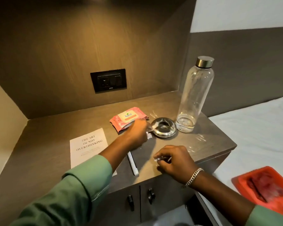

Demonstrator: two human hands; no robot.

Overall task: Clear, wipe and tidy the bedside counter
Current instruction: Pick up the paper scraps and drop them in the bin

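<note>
The grey bedside counter [55, 128] carries a pink pack of wet wipes [127, 117], a round glass ashtray [164, 129], an empty clear bottle [194, 98] with a metal cap, a white book [88, 145] and a white pen [132, 163]. My left hand [136, 132] is between the wipes pack and the ashtray, fingers pinched on a small white scrap at the ashtray's rim. Near the counter's front edge, my right hand [175, 160] is curled around small white bits of litter. More white crumbs [149, 136] lie beside the ashtray.
A black socket plate [109, 80] is set in the wooden back wall. Below the counter are two cabinet doors with black handles [151, 195]. To the right a bed with a white sheet [260, 128] holds a red tray [266, 188].
</note>
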